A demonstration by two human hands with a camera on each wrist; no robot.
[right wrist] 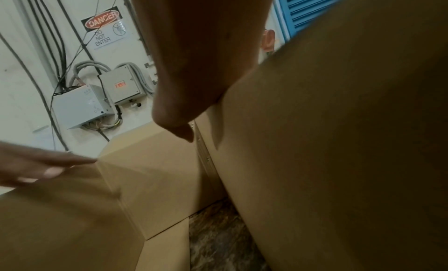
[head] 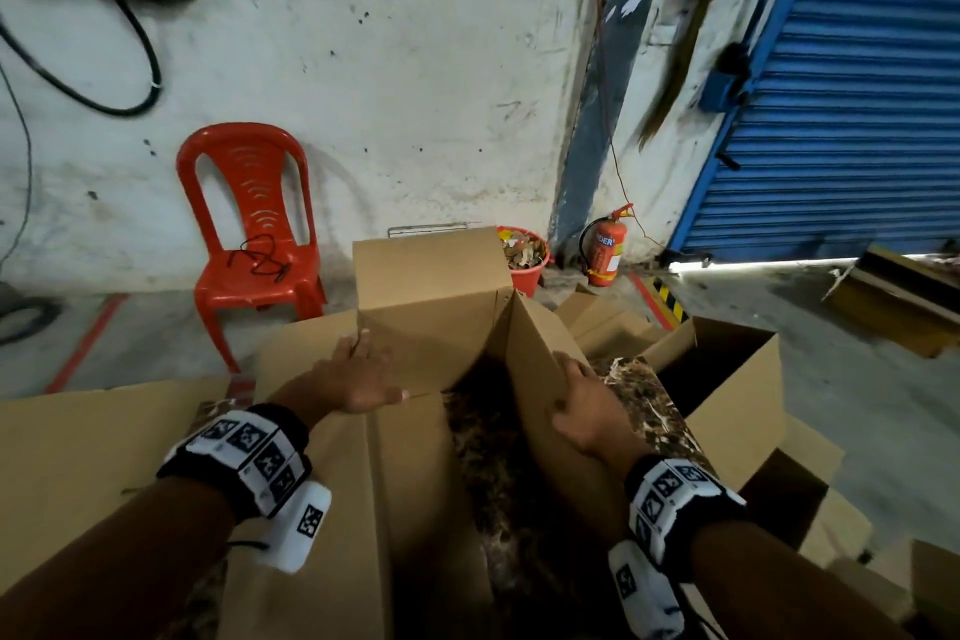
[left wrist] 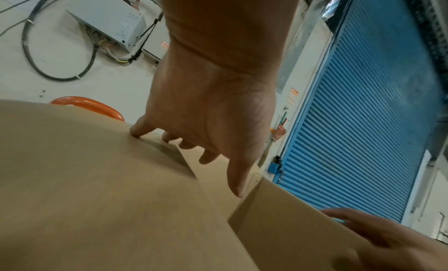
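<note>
An open brown cardboard box (head: 431,276) stands on a dark marbled surface (head: 498,457), its far panel upright. My left hand (head: 363,374) lies flat with spread fingers on the box's left panel (head: 405,483), fingertips near the far panel's corner. The left wrist view shows the left hand (left wrist: 206,122) pressing down on the cardboard (left wrist: 97,198). My right hand (head: 576,405) grips the top edge of the slanting right panel (head: 530,359). In the right wrist view its thumb (right wrist: 184,129) lies on the panel's (right wrist: 339,141) inner face; the fingers are hidden behind.
A red plastic chair (head: 254,234) stands by the wall at left. A red bucket (head: 524,260) of scraps and a fire extinguisher (head: 602,250) sit behind the box. More open cartons (head: 737,379) lie at right, flat cardboard (head: 78,457) at left, a blue shutter (head: 841,94) beyond.
</note>
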